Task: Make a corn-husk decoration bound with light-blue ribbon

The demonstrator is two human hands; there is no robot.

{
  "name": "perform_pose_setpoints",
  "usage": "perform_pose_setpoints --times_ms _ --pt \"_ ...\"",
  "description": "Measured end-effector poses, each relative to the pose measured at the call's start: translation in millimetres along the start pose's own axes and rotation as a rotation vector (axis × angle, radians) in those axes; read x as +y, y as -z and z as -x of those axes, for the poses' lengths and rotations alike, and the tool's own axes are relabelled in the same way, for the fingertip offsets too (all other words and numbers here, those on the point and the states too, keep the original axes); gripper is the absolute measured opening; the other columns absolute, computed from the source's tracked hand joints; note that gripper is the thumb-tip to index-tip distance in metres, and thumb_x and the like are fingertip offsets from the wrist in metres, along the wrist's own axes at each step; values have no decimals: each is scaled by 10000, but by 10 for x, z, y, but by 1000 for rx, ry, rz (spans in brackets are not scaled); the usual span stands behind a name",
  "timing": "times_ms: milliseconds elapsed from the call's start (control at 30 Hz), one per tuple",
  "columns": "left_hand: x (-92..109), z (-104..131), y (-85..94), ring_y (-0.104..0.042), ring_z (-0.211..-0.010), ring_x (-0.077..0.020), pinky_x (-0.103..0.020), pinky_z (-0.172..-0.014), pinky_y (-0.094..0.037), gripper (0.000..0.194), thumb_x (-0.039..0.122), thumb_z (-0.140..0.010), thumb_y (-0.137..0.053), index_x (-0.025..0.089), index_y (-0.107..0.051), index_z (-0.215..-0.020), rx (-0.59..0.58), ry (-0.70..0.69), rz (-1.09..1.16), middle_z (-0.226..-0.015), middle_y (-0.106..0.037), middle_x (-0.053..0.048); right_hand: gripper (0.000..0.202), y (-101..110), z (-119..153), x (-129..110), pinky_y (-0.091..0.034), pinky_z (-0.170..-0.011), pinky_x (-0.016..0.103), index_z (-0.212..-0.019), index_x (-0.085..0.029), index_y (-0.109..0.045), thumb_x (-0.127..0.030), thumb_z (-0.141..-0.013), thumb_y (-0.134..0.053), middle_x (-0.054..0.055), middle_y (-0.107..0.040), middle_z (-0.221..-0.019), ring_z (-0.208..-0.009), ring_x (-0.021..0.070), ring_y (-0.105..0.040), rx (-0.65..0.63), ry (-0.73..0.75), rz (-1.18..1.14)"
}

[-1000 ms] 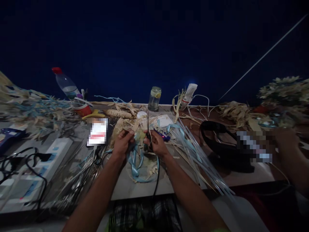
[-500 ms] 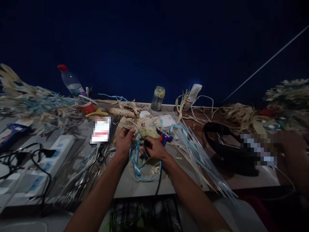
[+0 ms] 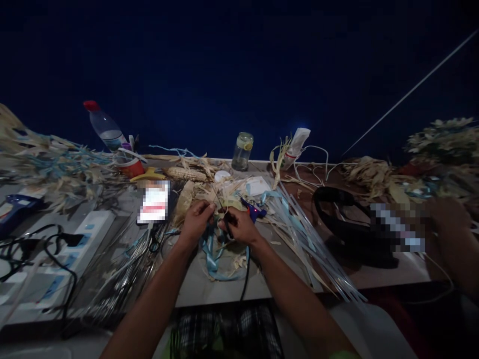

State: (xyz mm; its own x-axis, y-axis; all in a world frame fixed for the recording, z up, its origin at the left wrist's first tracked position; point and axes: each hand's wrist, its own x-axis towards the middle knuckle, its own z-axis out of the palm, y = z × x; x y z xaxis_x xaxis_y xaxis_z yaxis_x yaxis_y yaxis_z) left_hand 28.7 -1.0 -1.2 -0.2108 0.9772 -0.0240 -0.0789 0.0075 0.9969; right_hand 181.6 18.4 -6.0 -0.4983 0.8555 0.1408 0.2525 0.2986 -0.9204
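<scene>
My left hand [image 3: 199,219] is closed in a pinch; what sits between its fingertips is too small and dim to make out. Close beside it, my right hand [image 3: 239,224] grips what looks like a pair of scissors [image 3: 227,225] by the dark handles, the thin blades pointing up and away. Light blue ribbon [image 3: 212,262] hangs in loops under both hands. Pale dried corn husks [image 3: 186,202] lie around them. Just beyond my right hand rests a blue glue gun [image 3: 255,211] with a small red light.
Clear plastic sticks [image 3: 318,249] lie to the right, near a black stand [image 3: 329,199]. On the left are a lit phone [image 3: 153,202], metal wires [image 3: 127,269] and a white power strip [image 3: 82,249]. A corn cob [image 3: 187,174] and a jar [image 3: 243,152] stand behind. Another person's hand [image 3: 447,214] is at far right.
My left hand has moved slightly right and down, and the dark tool in my right hand has turned a little. The whole view has shifted slightly.
</scene>
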Motion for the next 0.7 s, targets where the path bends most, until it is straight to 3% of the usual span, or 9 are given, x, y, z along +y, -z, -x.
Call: perform_pose_setpoints --times_ms 433,700 --pt "52 12 -22 -356 -439 -43 -175 -421 -292 299 430 -633 -644 155 -528 -616 16 66 58 -530 -427 51 262 13 11 -11 -327 -513 194 -892 -159 -598 -339 -701 -589 -31 -501 -608 -538 82 -420 -30 15 99" --pt "-5 -1 -7 -415 -511 -65 -177 -489 -351 281 424 -668 -608 153 -540 -639 -6 78 8 -575 -466 37 284 9 -6 -21 -326 -534 188 -862 -142 -596 -369 -691 -591 -27 -506 -630 -564 80 -419 -33 -11 106"
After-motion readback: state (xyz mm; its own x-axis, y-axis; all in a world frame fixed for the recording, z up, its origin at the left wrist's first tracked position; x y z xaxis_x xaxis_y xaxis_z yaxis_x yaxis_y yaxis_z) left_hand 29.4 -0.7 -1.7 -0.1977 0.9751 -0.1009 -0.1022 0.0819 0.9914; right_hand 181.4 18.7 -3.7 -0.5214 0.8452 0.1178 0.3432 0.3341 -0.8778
